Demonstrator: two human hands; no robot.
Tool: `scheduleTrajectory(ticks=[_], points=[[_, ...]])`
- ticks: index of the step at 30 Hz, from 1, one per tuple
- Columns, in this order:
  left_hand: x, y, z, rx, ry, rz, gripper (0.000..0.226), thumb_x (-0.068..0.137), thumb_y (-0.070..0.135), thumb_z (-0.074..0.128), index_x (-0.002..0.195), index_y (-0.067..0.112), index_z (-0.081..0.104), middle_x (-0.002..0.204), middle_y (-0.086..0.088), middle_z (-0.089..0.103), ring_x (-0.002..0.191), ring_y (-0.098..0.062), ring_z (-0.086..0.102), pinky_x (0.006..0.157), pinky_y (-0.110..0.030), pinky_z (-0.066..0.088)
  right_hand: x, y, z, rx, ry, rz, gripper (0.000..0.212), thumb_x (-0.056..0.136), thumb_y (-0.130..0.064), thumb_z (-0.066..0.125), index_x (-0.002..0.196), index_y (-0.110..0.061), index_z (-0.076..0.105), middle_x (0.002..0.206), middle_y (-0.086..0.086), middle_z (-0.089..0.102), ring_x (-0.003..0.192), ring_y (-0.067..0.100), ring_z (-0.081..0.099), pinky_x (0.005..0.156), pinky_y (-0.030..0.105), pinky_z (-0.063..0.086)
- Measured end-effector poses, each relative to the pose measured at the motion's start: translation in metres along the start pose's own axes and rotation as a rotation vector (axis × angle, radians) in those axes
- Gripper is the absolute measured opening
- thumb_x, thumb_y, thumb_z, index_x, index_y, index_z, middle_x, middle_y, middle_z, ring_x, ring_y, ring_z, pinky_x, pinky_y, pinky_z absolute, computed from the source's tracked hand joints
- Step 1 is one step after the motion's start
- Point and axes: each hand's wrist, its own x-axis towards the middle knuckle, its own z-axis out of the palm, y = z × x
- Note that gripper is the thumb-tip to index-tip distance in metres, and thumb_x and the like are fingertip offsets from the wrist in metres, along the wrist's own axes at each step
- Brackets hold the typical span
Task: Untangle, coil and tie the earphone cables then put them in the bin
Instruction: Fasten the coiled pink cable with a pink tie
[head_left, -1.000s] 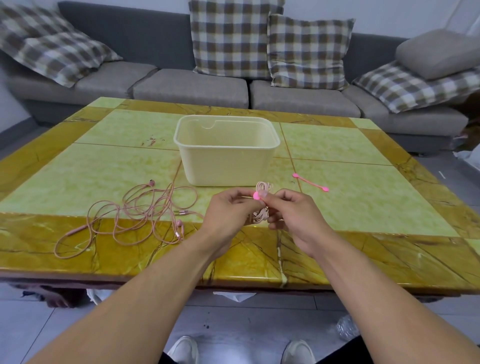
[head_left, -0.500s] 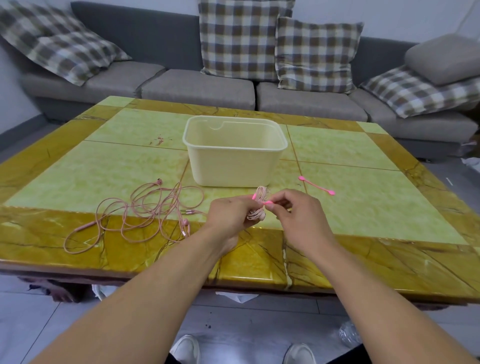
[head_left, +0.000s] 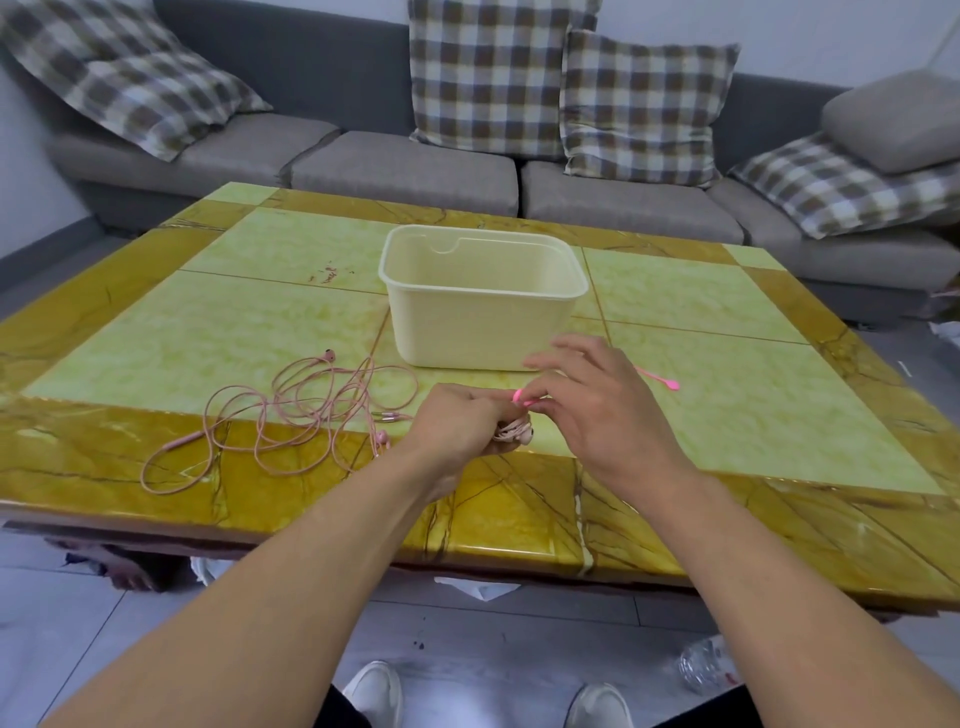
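Observation:
My left hand grips a small coiled bundle of pink earphone cable just above the table's near edge. A bright pink tie sits on top of the bundle. My right hand pinches the tie's end between thumb and forefinger, its other fingers spread upward. A second pink earphone cable lies in a loose tangle on the table to the left. The cream plastic bin stands just behind my hands, and nothing shows inside it.
Another pink tie lies on the table right of my right hand. The yellow-green marble table has a grey sofa with checked cushions behind it. My shoes and a crumpled bottle are on the floor below.
The right hand's outer fingers have spread open and lifted while it stays at the tie. The bundle sits lower in my left hand. The tangled cable has not moved.

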Motion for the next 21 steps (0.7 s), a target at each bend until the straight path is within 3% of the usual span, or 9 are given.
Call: scheduleTrajectory(ticks=[6, 11, 16, 21], points=[[-0.001, 0.006, -0.009, -0.138, 0.007, -0.027, 0.012, 0.080, -0.003, 0.078, 0.091, -0.002, 0.078, 0.079, -0.019, 0.073, 0.067, -0.029, 0.072, 0.063, -0.031, 0.061, 0.001, -0.002, 0.000, 0.075, 0.013, 0.045, 0.026, 0.097, -0.033, 0.053, 0.102, -0.020, 0.075, 0.094, -0.010, 0.070, 0.096, 0.018, 0.059, 0.079, 0.035, 0.039], [0.001, 0.003, -0.013, -0.075, 0.021, -0.035, 0.015, 0.076, -0.005, 0.081, 0.090, -0.005, 0.078, 0.078, -0.017, 0.075, 0.064, -0.022, 0.070, 0.062, -0.031, 0.061, 0.003, 0.006, 0.000, 0.169, -0.080, 0.023, 0.026, 0.093, -0.037, 0.056, 0.100, -0.024, 0.077, 0.089, -0.013, 0.072, 0.090, 0.016, 0.057, 0.076, 0.037, 0.045], [0.003, 0.000, -0.013, -0.112, -0.031, -0.019, 0.017, 0.085, 0.001, 0.074, 0.100, -0.005, 0.076, 0.095, -0.023, 0.076, 0.073, -0.026, 0.071, 0.077, -0.036, 0.062, 0.008, 0.008, -0.001, 0.194, -0.094, 0.009, 0.024, 0.092, -0.034, 0.061, 0.098, -0.018, 0.077, 0.087, -0.007, 0.072, 0.086, 0.018, 0.056, 0.076, 0.030, 0.044], [0.003, 0.001, -0.009, -0.260, -0.024, -0.050, 0.014, 0.092, 0.001, 0.067, 0.100, -0.008, 0.073, 0.092, -0.022, 0.073, 0.074, -0.029, 0.068, 0.067, -0.030, 0.061, 0.006, 0.008, 0.002, 0.134, -0.072, -0.032, 0.029, 0.092, -0.035, 0.058, 0.095, -0.015, 0.078, 0.082, -0.005, 0.070, 0.082, 0.019, 0.055, 0.071, 0.032, 0.046]])
